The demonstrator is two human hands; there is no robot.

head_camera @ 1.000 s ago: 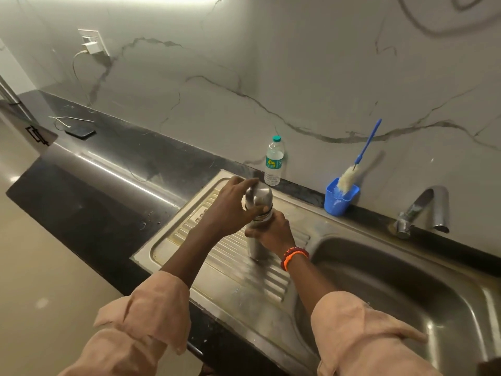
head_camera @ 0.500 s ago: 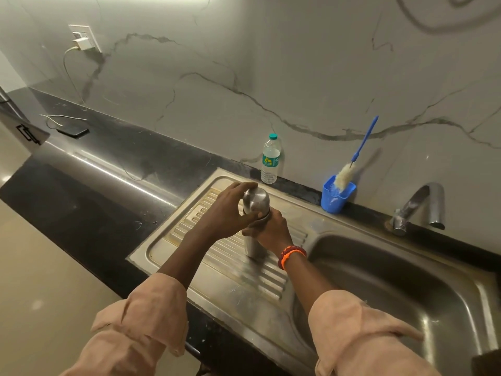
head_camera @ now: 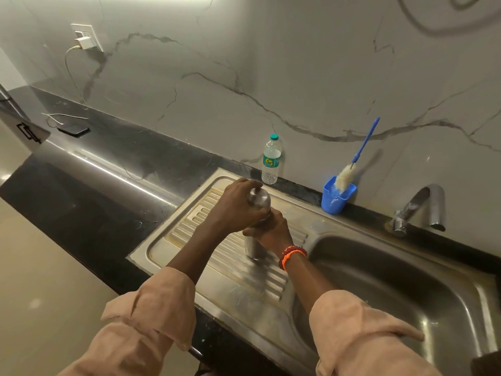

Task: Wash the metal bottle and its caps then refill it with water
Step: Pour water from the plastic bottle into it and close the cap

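Your work surface is a black countertop (head_camera: 113, 158) with an inset steel sink (head_camera: 406, 280). The metal bottle (head_camera: 253, 246) stands upright on the ribbed drainboard (head_camera: 206, 226). A plastic water bottle (head_camera: 271, 161) and a blue cup (head_camera: 337, 198) stand along the back edge by the wall. A phone (head_camera: 73, 129) lies far left.

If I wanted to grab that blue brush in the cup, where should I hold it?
Probably the thin blue handle of the brush, pinched from above near its top. It sticks up and leans right, out of the blue cup, while the fluffy bristle end sits down inside the cup.
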